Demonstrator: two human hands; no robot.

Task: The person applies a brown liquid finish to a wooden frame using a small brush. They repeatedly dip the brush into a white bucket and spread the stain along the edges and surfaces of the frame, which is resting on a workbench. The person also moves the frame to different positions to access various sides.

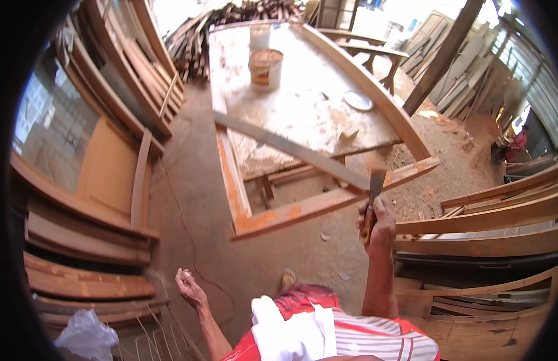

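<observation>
Two banks of timber flank the work area: a left stack (89, 283) of boards and framed panels, and a right stack (483, 243) of long planks. Between them stands a white-topped table (315, 78), spattered and dusty. Lying across it is a wooden frame (270, 218), smeared with orange patches (249, 223) at its near corner, which juts past the tabletop towards the person. A wooden bar (291, 149) runs slantwise over the frame from the left side to the near end. Farther back on the table sits a bucket (265, 77) (brownish matter (267, 55) fills it near the brim), with a round white lid (358, 101) to its right. The left hand (193, 290) is empty, fingers loosely bent, well apart from the frame. The right hand (384, 224) grips the handle of a putty knife (376, 182), blade upward, by the frame's near end; whether the blade touches wood I cannot tell.
</observation>
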